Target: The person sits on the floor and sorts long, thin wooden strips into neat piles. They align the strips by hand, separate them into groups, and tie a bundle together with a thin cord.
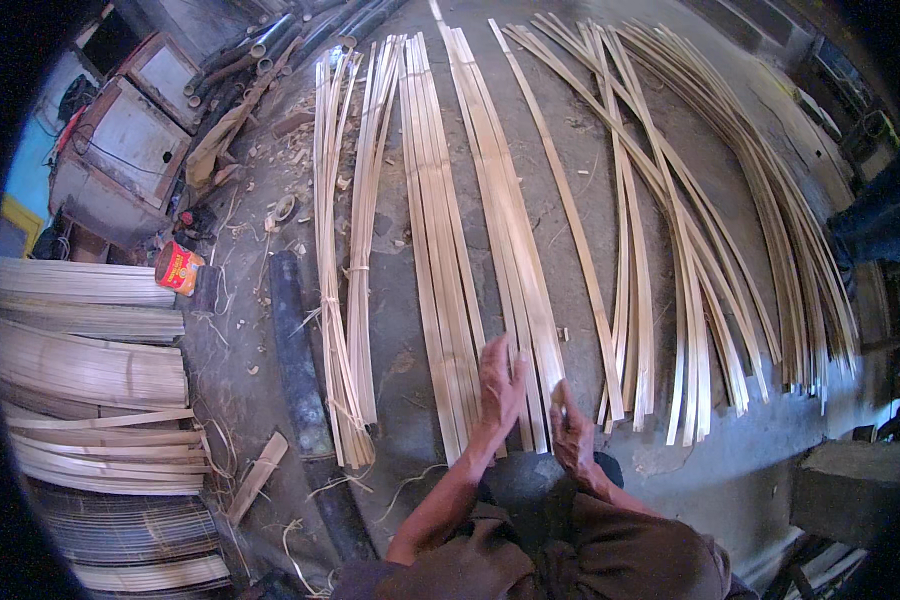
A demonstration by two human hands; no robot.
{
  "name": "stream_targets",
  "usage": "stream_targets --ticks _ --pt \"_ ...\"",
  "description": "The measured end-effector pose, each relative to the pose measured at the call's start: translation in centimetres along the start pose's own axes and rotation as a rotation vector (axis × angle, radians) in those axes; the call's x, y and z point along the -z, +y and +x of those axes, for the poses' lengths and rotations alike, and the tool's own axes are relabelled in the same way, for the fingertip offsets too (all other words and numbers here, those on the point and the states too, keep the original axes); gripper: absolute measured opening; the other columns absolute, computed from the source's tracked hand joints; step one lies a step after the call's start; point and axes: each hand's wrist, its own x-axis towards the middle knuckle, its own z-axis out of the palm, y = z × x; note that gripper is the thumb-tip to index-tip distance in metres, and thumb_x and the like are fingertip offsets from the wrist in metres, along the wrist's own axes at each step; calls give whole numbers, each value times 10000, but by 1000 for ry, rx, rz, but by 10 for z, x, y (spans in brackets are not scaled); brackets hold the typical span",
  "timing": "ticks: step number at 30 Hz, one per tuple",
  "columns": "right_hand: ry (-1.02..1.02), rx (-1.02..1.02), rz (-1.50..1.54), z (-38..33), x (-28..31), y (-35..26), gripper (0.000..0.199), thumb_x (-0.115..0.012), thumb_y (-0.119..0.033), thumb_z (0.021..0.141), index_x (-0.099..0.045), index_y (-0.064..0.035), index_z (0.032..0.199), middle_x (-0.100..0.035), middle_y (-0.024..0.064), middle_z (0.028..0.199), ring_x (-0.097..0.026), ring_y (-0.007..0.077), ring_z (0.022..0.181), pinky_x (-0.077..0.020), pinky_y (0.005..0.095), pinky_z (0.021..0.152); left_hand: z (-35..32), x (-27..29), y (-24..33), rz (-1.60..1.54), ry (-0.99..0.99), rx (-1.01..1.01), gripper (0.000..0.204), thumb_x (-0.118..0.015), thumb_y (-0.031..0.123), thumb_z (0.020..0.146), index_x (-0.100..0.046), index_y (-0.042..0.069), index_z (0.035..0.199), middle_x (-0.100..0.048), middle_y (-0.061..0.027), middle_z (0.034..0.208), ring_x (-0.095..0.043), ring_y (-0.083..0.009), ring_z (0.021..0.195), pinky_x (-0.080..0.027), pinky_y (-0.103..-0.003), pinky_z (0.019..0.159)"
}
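Note:
Long pale bamboo strips lie side by side on the concrete floor (590, 150), running away from me. My left hand (500, 385) rests flat, fingers apart, on the near ends of a middle group of strips (490, 200). My right hand (572, 430) is closed around the near end of a thin strip (560, 395) beside that group. A single strip (570, 220) lies to the right of them. Both forearms come in from the bottom edge, over my brown clothing.
Tied bundles of strips (340, 250) lie at left, fanned curved strips (730, 200) at right. A dark pipe (295, 350) lies beside the bundles. Stacked split bamboo (80, 370) fills the left edge, with a red tin (178, 267) and metal boxes (130, 140) behind.

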Motion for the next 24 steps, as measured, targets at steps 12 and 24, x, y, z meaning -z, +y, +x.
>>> stream_targets --ticks 12,24 --pt "-301 -250 202 -1 -74 -48 489 -491 -224 1009 -389 -35 1448 -427 -29 702 -372 59 607 -345 229 513 3 79 -57 -157 63 408 460 -550 261 963 -472 -21 1318 -602 -159 1157 -580 -267 1078 -446 -380 949" --pt "-827 -103 145 -34 -109 -46 648 -508 -170 978 -170 -112 1529 -646 211 967 -659 314 875 -508 374 759 -7 81 -107 195 169 281 489 -532 178 903 -483 -74 1319 -579 -314 1116 -571 -422 1064 -447 -443 927"
